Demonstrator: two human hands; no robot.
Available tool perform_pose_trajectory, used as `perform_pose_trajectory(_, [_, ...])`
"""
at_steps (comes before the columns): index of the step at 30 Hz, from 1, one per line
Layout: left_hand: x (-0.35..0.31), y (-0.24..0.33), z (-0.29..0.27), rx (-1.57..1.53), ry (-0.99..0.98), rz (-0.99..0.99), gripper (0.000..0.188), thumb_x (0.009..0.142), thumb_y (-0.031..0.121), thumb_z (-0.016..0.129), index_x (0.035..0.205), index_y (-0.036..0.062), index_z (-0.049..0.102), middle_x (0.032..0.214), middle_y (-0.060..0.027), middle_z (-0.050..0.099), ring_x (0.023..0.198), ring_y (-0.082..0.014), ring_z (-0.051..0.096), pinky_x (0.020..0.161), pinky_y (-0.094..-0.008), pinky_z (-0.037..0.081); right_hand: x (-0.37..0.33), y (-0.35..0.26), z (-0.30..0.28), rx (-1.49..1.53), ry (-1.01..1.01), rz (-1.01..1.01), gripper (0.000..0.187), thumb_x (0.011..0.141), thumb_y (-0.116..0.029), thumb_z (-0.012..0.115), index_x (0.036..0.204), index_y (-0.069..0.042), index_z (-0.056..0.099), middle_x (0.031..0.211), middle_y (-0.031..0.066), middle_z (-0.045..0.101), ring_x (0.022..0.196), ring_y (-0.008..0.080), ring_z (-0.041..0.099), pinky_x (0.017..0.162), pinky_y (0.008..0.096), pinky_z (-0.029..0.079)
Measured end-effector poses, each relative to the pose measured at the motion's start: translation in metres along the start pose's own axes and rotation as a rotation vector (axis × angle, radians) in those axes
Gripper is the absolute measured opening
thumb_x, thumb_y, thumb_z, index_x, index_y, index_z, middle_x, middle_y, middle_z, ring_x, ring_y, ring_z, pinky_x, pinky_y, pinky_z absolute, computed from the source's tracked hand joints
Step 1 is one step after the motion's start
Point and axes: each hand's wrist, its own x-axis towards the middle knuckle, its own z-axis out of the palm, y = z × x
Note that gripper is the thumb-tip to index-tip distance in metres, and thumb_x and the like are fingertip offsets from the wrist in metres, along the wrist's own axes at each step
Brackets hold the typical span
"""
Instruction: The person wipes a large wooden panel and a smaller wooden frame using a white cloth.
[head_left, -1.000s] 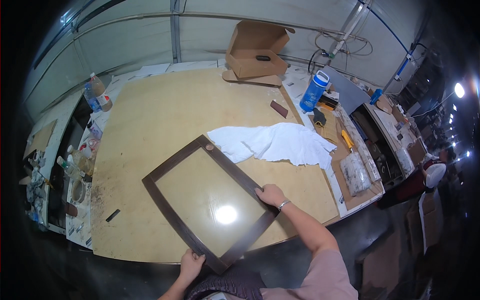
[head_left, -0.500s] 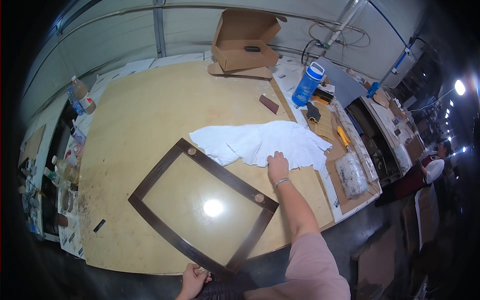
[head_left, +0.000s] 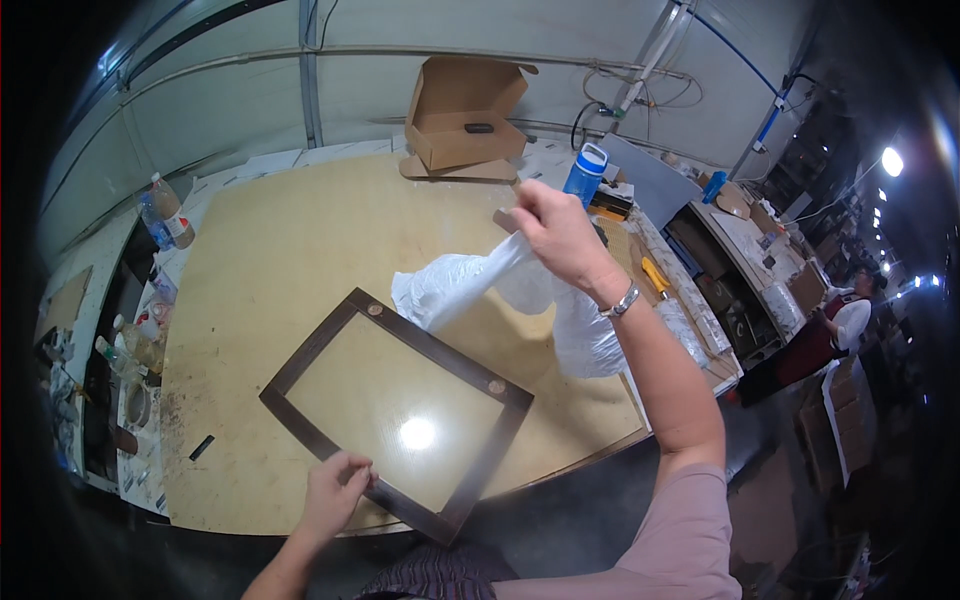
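My right hand [head_left: 560,232] is raised over the table, its fingers closed on a white cloth [head_left: 585,325] that hangs down in folds. Part of the cloth droops to the left, close to the far corner of a dark brown wooden frame [head_left: 310,355]. The frame lies flat and tilted on the table, with two round light spots along its far rail. Over its near left rail is my left hand [head_left: 338,490], thumb and fingers drawn together; what they pinch, if anything, is too small to make out.
An open cardboard box [head_left: 455,150] stands at the back. A blue bottle [head_left: 583,178] and a yellow-handled tool [head_left: 655,277] are on the right. Several bottles [head_left: 172,212] line the left edge. A small dark strip [head_left: 202,447] lies near left. Another person [head_left: 848,320] stands far right.
My right hand has gripped the white cloth and lifted it off the table, up and away from me. My left hand has risen from the table's near edge to above the frame's near rail.
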Motion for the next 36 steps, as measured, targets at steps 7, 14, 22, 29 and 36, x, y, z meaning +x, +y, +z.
perform_pose_trajectory(7, [-0.018,0.084,-0.005,0.143,-0.119,0.248,0.012,0.088,0.002,0.054,0.096,-0.0065,0.059,0.084,-0.0098,0.065,0.077,-0.0139,0.063,0.073,-0.0269,0.052,0.018,-0.091,-0.049,-0.383,0.146,-0.083,0.007,0.082,-0.008,0.057,0.081,-0.001,0.056,0.075,0.0208,0.063,0.072,0.0353,0.062,0.064,0.0417,0.049])
perform_pose_trajectory(14, [-0.078,0.101,-0.044,0.181,0.177,0.531,0.012,0.084,-0.003,0.055,0.096,-0.0031,0.058,0.088,-0.0057,0.062,0.083,-0.0114,0.060,0.077,-0.0245,0.048,0.016,-0.223,-0.066,0.033,-0.254,-0.286,0.015,0.085,-0.011,0.060,0.083,0.003,0.058,0.069,0.0087,0.059,0.066,0.0117,0.055,0.063,0.0290,0.047])
perform_pose_trajectory(22, [-0.128,0.148,-0.071,0.194,0.185,0.803,0.060,0.073,0.012,0.075,0.125,0.0024,0.047,0.123,-0.0145,0.052,0.118,-0.0268,0.047,0.098,-0.0355,0.038,-0.060,-0.349,0.028,0.445,-0.879,-0.169,0.014,0.089,-0.011,0.059,0.083,0.000,0.054,0.068,-0.0018,0.049,0.066,0.0052,0.042,0.057,0.0235,0.037])
perform_pose_trajectory(29, [-0.182,0.125,-0.105,-0.272,0.174,0.454,0.012,0.086,0.007,0.063,0.097,0.0000,0.064,0.080,0.0020,0.062,0.073,-0.0049,0.056,0.065,-0.0204,0.047,-0.075,-0.384,0.075,0.533,-0.994,-0.145,0.022,0.091,-0.022,0.059,0.084,-0.001,0.056,0.070,-0.0017,0.051,0.068,0.0052,0.043,0.058,0.0227,0.038])
perform_pose_trajectory(36, [-0.209,0.099,-0.145,-0.196,0.301,0.433,0.012,0.086,0.002,0.061,0.096,-0.0016,0.066,0.079,0.0012,0.062,0.072,-0.0041,0.055,0.064,-0.0195,0.045,-0.092,-0.378,0.138,0.692,-1.156,0.007,0.025,0.087,-0.025,0.065,0.089,0.000,0.062,0.074,-0.0011,0.057,0.071,0.0054,0.050,0.060,0.0215,0.041])
